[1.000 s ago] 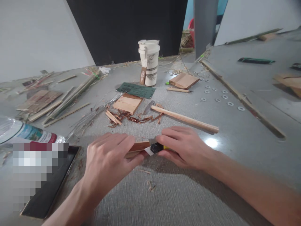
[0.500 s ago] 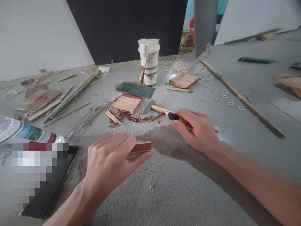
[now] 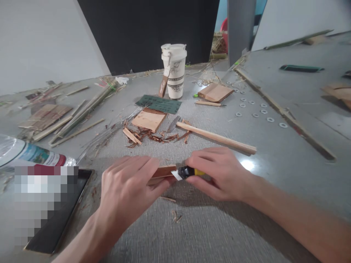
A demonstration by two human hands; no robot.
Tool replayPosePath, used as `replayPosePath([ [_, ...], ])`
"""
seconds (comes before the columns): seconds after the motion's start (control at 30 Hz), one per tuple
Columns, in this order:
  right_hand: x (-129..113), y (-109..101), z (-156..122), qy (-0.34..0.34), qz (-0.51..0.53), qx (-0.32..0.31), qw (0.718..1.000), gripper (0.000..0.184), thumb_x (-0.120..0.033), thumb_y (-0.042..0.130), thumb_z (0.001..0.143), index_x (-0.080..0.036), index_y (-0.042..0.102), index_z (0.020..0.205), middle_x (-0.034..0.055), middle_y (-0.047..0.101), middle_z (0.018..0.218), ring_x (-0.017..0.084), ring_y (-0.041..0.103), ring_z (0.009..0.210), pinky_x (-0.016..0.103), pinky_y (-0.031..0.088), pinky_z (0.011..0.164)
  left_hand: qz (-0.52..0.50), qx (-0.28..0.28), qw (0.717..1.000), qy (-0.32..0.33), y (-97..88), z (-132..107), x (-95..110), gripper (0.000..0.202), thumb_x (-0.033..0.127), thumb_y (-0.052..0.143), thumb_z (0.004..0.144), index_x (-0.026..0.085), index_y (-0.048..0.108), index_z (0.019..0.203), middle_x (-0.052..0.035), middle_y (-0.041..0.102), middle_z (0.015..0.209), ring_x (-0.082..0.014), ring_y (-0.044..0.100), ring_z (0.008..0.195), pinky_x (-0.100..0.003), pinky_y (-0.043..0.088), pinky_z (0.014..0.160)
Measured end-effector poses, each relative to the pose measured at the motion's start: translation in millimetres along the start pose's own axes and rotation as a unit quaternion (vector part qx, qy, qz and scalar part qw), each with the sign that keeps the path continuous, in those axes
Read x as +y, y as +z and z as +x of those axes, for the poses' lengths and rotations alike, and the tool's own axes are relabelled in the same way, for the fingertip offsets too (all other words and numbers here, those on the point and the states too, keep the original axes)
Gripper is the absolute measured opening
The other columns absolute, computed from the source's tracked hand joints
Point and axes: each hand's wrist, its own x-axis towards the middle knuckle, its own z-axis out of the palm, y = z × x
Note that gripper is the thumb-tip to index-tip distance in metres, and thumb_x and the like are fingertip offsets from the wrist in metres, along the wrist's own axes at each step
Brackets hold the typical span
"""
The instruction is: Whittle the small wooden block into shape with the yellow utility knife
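Currently gripped, left: a small wooden block (image 3: 163,172) is being clasped between thumb and fingers of the left hand (image 3: 127,180), just below the centre of the frame, its right end being left exposed, presumably to give the blade access.
Currently gripped, right: a yellow-and-black cutter (image 3: 187,172) is being grasped in the right hand (image 3: 216,174), close behind its head, probably for control; its blade is being held against, or just in front of, the block's exposed end (contact cannot be confirmed).
Left thumb: its tip is being kept close to the blade; a slip there is being judged the main hazard.
Cut stock: a pale wooden plate (image 3: 148,121) is being bordered by dark shavings (image 3: 161,138) above centre, beneath a green sheet (image 3: 160,104).
Wooden handle (image 3: 216,138): being left right of centre, perhaps for easy reach.
Washers (image 3: 270,119): being left scattered at upper right.
Grey worktop (image 3: 142,233): light is being reflected in a bright spot right of centre; fine ribbing is being shown at lower centre.
Room: the worktop is being backed by a black panel (image 3: 148,36) at upper centre, with a white panel (image 3: 44,44) at upper left.
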Motion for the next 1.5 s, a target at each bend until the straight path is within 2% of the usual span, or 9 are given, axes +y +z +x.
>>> replayPosePath([
  [0.33,-2,2,1,-0.006,-0.013,-0.010,1.000,0.029,-0.041,0.046,0.103,-0.019,0.056,0.088,-0.0015,0.055,0.075,0.014,0.045,0.064,0.032,0.030,0.062,0.009,0.005,1.000,0.002,1.3,1,1,0.041,0.045,0.071,0.087,0.022,0.046,0.063,0.0039,0.051,0.056,-0.0150,0.049,0.055,-0.032,0.030,0.057],
  [0.7,-1,5,3,-0.005,-0.042,0.029,0.999,0.030,-0.042,0.048,0.103,-0.019,0.055,0.085,-0.0009,0.055,0.075,0.014,0.044,0.064,0.030,0.032,0.062,0.011,-0.007,1.000,-0.006,2.9,1,-2,0.035,0.038,0.070,0.086,0.023,0.048,0.064,0.0041,0.053,0.057,-0.0163,0.050,0.056,-0.033,0.031,0.059],
  [0.87,-5,6,2,0.004,-0.044,0.035,0.998,0.029,-0.040,0.046,0.104,-0.019,0.056,0.086,0.0002,0.058,0.076,0.014,0.046,0.063,0.030,0.030,0.060,0.021,-0.009,1.000,-0.015,2.1,0,0,0.038,0.043,0.071,0.088,0.023,0.049,0.064,0.0042,0.054,0.056,-0.0161,0.051,0.055,-0.034,0.031,0.058],
  [0.93,-2,5,2,0.033,-0.047,0.037,0.998,0.027,-0.039,0.046,0.104,-0.019,0.057,0.090,0.0006,0.058,0.076,0.014,0.046,0.062,0.030,0.030,0.059,0.024,-0.004,1.000,-0.016,0.8,-1,2,0.042,0.050,0.070,0.089,0.024,0.049,0.064,0.0043,0.052,0.055,-0.0160,0.050,0.054,-0.034,0.030,0.057],
  [1.0,7,3,1,0.095,-0.051,0.044,0.993,0.024,-0.036,0.045,0.104,-0.019,0.057,0.092,0.0005,0.058,0.074,0.014,0.045,0.060,0.030,0.029,0.057,0.021,0.004,1.000,-0.008,-0.4,-2,5,0.045,0.054,0.068,0.090,0.024,0.048,0.063,0.0044,0.050,0.054,-0.0158,0.049,0.053,-0.034,0.031,0.058],
  [1.07,17,-1,0,0.160,-0.063,0.062,0.983,0.025,-0.037,0.045,0.104,-0.020,0.055,0.090,-0.0004,0.055,0.071,0.014,0.042,0.057,0.030,0.028,0.057,0.019,0.013,1.000,0.000,-0.9,-3,9,0.045,0.053,0.067,0.091,0.023,0.047,0.063,0.0044,0.050,0.054,-0.0157,0.050,0.054,-0.034,0.033,0.058],
  [1.13,23,-3,-1,0.184,-0.063,0.077,0.978,0.026,-0.038,0.046,0.104,-0.021,0.053,0.085,-0.0021,0.051,0.066,0.013,0.039,0.055,0.030,0.027,0.057,0.022,0.012,1.000,0.001,-0.7,-3,11,0.045,0.052,0.067,0.091,0.023,0.048,0.063,0.0044,0.051,0.054,-0.0157,0.051,0.054,-0.034,0.034,0.059],
  [1.37,8,-2,-2,0.056,0.044,0.030,0.997,0.016,-0.033,0.051,0.101,-0.020,0.055,0.094,-0.0026,0.052,0.073,0.013,0.044,0.064,0.029,0.030,0.061,0.018,0.007,1.000,-0.006,-0.4,-2,11,0.045,0.053,0.068,0.090,0.023,0.049,0.064,0.0047,0.051,0.054,-0.0152,0.051,0.053,-0.033,0.033,0.057],
  [1.5,5,1,-2,0.031,0.075,0.009,0.997,0.020,-0.035,0.050,0.102,-0.020,0.052,0.089,-0.0024,0.051,0.072,0.013,0.042,0.064,0.029,0.029,0.060,0.020,0.007,1.000,-0.005,-0.9,-2,11,0.044,0.052,0.067,0.091,0.023,0.049,0.064,0.0043,0.051,0.054,-0.0153,0.050,0.053,-0.033,0.032,0.057],
])
